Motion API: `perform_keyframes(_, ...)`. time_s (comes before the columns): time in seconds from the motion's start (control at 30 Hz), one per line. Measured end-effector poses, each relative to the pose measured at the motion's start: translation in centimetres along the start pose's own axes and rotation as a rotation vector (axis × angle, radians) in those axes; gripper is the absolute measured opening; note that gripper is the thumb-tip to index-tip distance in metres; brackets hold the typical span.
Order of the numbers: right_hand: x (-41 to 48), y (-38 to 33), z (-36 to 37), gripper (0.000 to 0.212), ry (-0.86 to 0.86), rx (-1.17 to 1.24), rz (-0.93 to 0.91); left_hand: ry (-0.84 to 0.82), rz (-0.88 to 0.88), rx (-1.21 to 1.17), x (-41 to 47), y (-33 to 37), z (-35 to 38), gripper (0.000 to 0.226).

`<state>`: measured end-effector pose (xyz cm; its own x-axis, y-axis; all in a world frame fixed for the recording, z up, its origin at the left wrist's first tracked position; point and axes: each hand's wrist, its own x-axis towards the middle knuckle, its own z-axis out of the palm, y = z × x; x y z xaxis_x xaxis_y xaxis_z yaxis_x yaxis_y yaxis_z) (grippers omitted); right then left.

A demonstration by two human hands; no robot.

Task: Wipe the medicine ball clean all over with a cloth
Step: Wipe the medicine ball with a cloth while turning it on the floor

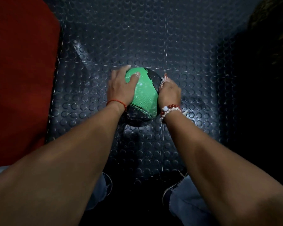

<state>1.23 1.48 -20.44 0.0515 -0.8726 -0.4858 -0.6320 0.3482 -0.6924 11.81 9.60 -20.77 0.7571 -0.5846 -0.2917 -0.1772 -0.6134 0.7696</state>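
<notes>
Both arms [72, 152] reach forward and down. The left hand [121, 86] is spread, fingers [119, 71] straight; the right hand [169, 92] curls round a cloth [163, 79].

Studded dark rubber flooring [153, 38] throughout; red mat [20, 79] at nine o'clock; dark sneakers [168, 191] and frayed jeans hems [186, 198] at six o'clock.

One view only, worn on my head, wide-angle. It faces forward and steeply down at the floor [186, 46], near; my left hand [121, 88] and right hand [169, 92] sit mid-frame, shoes [167, 191] at the bottom edge.
</notes>
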Motion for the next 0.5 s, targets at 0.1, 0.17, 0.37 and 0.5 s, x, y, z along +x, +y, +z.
perform_keyframes(0.1, -3.4, 0.8, 0.7, 0.047, 0.005, -0.168, -0.28, -0.011, -0.008, 0.016, 0.4, -0.3, -0.2, 0.048)
perform_keyframes(0.17, -4.1, 0.6, 0.9, 0.049, 0.021, -0.259, -0.437, -0.018, 0.0, 0.019, 0.5, -0.5, -0.3, 0.047)
perform_keyframes(0.37, 0.9, -0.5, -0.3, 0.035, -0.021, -0.158, -0.353, -0.018, -0.001, -0.033, 0.5, -0.6, -0.1, 0.048)
perform_keyframes(0.5, -0.5, 0.4, -0.3, 0.034, 0.032, -0.044, -0.192, -0.005, -0.002, -0.012, 0.6, -0.5, 0.1, 0.047)
